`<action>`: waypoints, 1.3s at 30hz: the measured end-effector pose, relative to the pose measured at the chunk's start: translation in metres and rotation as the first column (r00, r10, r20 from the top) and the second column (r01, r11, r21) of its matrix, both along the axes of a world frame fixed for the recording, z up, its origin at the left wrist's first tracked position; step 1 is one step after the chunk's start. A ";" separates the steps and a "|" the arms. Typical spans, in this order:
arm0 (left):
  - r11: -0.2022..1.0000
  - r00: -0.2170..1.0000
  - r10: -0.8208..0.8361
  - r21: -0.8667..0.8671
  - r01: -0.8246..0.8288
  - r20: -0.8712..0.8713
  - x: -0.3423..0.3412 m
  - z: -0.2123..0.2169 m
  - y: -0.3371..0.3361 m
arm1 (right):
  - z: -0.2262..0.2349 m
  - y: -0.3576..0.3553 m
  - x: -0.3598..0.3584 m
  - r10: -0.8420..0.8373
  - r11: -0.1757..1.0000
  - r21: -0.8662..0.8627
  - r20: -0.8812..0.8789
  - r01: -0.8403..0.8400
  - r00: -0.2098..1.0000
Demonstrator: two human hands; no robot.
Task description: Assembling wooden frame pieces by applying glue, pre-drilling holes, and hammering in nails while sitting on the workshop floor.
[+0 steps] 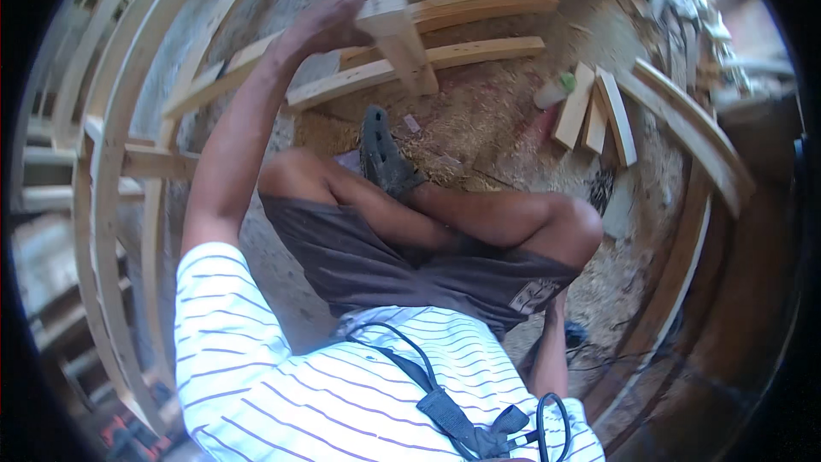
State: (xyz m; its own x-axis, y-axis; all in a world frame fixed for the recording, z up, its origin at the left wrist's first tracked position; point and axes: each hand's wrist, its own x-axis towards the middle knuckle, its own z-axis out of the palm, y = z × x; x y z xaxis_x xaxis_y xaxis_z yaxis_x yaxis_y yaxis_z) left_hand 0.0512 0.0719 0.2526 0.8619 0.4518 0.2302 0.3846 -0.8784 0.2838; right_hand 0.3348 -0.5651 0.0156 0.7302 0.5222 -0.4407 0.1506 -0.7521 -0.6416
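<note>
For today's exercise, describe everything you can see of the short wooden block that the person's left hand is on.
The short wooden block is pale, unfinished sawn timber, squared, with a flat end face towards the camera. It lies across two long wooden rails at an angle, its far end towards the sawdust floor. The left hand touches its upper end.

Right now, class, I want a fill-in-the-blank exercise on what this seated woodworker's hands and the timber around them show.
1. The left hand rests on a short block of ____.
2. The block lies across two long parallel ____.
3. The floor is strewn with ____.
4. The right hand is ____ behind the thigh.

Missing words: wood; battens; sawdust; hidden
</note>
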 end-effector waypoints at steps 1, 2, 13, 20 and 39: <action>0.998 0.998 0.066 -0.027 -0.065 0.023 -0.001 -0.003 -0.003 | 0.014 -0.006 0.008 -0.169 0.944 0.238 -0.245 0.228 0.955; 1.000 1.000 0.017 0.004 -0.017 0.021 -0.001 0.002 -0.004 | 0.034 -0.009 0.014 -0.214 0.894 0.326 -0.292 0.307 0.932; 0.992 0.976 0.126 0.030 -0.122 -0.177 -0.004 0.031 -0.016 | 0.256 0.161 0.002 -0.336 0.768 0.640 0.372 0.023 0.865; 0.985 0.976 0.171 0.046 -0.166 -0.134 -0.003 0.038 -0.024 | 0.250 0.282 -0.054 -0.006 0.757 0.651 0.091 -0.055 0.996; 0.972 0.975 0.198 0.148 -0.183 -0.097 0.012 0.015 -0.025 | 0.156 0.499 -0.092 0.332 0.496 0.846 0.023 -0.195 0.943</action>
